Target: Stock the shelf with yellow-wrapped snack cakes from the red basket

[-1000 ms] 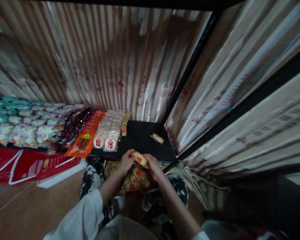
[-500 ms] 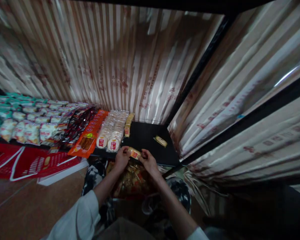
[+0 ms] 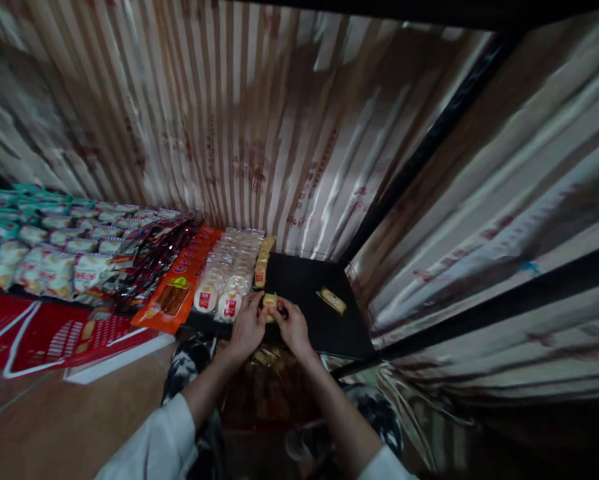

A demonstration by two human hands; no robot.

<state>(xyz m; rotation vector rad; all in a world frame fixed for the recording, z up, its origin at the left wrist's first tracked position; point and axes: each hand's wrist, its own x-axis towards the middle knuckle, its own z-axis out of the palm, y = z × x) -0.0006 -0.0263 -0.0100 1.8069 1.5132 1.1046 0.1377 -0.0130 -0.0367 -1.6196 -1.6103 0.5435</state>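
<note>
Both hands (image 3: 248, 329) (image 3: 293, 328) pinch a yellow packet (image 3: 270, 302) near red-labelled round packs (image 3: 229, 305) — lettering apparently too blurred to read.

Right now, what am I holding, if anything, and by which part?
A small yellow wrapped snack, held by its sides: left hand at its left, right hand at its right.
</note>
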